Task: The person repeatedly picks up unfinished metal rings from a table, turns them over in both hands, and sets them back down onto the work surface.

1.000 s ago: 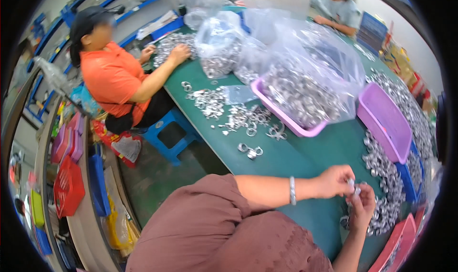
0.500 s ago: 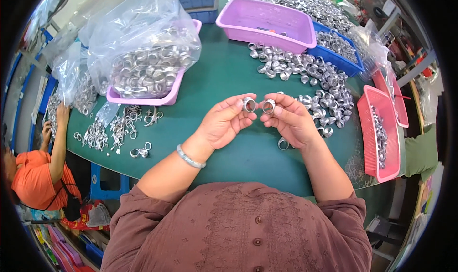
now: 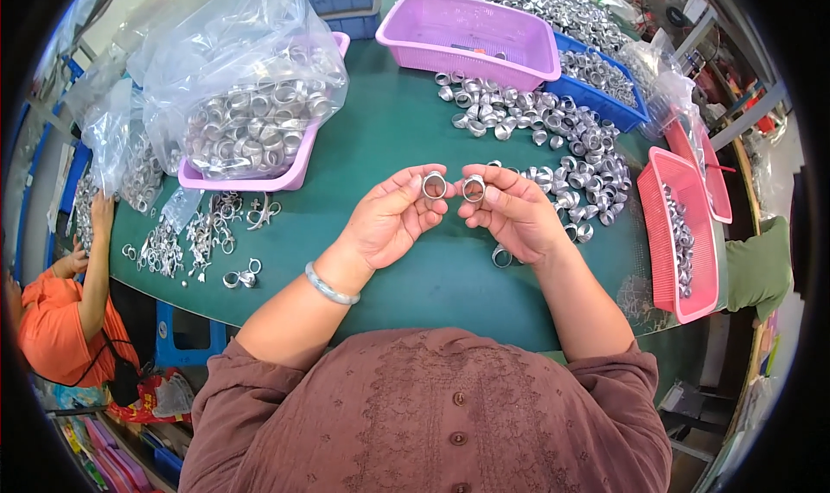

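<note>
My left hand [image 3: 393, 215] pinches a silver metal ring [image 3: 434, 185] between thumb and fingers, above the green table. Close beside it, my right hand [image 3: 516, 212] grips a second silver ring [image 3: 473, 188]. Both rings are held upright side by side with a small gap, their round openings facing me. A loose ring [image 3: 501, 255] lies on the table just below my right fingers. Behind and to the right of that hand spreads a pile of silver rings [image 3: 596, 178].
A purple basket [image 3: 294, 175] at left holds a clear bag of rings [image 3: 259, 121]. Another purple basket [image 3: 471, 31], a blue tray [image 3: 627, 117] and a pink basket [image 3: 666, 260] stand farther off. Small metal pieces [image 3: 164, 247] lie left. A person in orange [image 3: 65, 329] works at far left.
The whole view has shifted slightly, so the table and baskets appear a little farther left. Both hands still hold their rings, side by side as before.
</note>
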{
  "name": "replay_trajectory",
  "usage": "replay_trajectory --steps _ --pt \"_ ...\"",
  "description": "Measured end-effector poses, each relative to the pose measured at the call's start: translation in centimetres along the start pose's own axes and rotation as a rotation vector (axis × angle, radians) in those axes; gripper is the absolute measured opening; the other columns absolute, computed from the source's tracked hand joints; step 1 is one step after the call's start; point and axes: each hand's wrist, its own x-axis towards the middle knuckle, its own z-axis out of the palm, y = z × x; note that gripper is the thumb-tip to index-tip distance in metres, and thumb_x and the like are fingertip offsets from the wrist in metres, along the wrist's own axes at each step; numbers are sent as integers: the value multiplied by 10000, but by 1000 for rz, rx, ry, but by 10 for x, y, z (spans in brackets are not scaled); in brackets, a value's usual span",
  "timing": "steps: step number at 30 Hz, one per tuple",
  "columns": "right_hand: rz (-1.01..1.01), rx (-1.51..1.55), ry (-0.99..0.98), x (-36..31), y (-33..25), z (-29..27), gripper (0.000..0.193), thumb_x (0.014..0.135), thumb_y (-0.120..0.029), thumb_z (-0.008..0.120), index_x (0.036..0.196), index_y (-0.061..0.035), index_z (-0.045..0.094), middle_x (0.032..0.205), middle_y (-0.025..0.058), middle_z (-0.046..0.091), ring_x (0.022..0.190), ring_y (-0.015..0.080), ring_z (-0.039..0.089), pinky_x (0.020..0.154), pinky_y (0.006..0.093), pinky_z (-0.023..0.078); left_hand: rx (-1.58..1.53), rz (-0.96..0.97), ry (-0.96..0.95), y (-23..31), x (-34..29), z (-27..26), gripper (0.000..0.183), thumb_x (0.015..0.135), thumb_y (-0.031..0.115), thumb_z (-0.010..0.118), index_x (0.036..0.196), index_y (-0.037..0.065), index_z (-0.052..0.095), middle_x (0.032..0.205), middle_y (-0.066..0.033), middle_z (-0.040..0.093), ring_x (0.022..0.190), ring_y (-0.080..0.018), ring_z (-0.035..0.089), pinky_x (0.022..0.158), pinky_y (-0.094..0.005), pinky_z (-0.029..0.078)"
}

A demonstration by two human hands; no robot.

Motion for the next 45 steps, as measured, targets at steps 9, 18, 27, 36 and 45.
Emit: replay_trajectory --steps 9,18,27,36,45 --pt "-39 -29 63 1 1 5 291 860 -60 522 1145 -5 509 1051 136 580 892 220 595 784 317 488 -48 -11 20 1 0 0 318 908 141 457 1180 -22 439 1036 -138 570 829 -150 589 722 -248 494" --pt "-287 -468 105 1 10 8 524 759 74 566 1245 -27 398 1054 80 518 938 122 513 790 245 436 991 549 170 -10 -2 7 606 737 -76 564 1297 47 369 994 -39 477 910 -97 465 772 -230 393" --pt "-489 -867 90 0 12 8 636 721 108 580 1293 -46 348 1037 83 519 896 109 502 755 243 426 1176 714 155 -9 -3 11 794 674 -66 611 1359 56 229 970 -48 498 840 -96 456 742 -230 369" --pt "-542 -827 76 0 13 8 722 712 122 580 1336 -69 273 1028 93 517 896 122 504 766 246 421 1215 691 142 -10 -4 11 805 663 -69 629 1356 53 237 948 -49 505 824 -97 461 734 -230 375" --pt "-564 -870 65 0 13 8 714 713 122 586 1331 -66 283 1031 100 517 881 129 521 756 256 439 1244 687 138 -9 -5 13 799 664 -62 634 1355 53 248 930 -48 501 804 -97 461 723 -232 384"
